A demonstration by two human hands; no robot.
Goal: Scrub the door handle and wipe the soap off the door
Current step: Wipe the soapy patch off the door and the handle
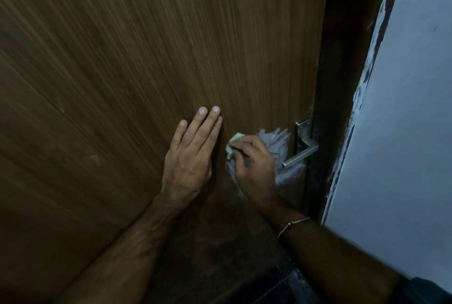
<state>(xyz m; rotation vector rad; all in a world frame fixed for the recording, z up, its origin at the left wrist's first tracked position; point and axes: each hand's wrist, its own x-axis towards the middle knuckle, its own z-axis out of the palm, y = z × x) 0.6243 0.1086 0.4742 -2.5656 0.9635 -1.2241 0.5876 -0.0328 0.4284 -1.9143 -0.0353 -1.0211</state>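
Note:
A brown wood-grain door (146, 58) fills most of the view. Its silver lever handle (302, 155) sits on a metal plate at the door's right edge. White soap foam (277, 142) is smeared on the door just left of the handle. My right hand (252, 164) grips a pale green sponge (233, 141) and holds it against the door at the foam's left side. My left hand (192, 154) lies flat on the door with straight fingers, right beside the sponge.
A dark door frame (342, 83) runs along the door's right edge. Beyond it is a pale wall (403, 132) with chipped paint along the edge. A thin bracelet (292, 224) circles my right wrist. The floor below is dark.

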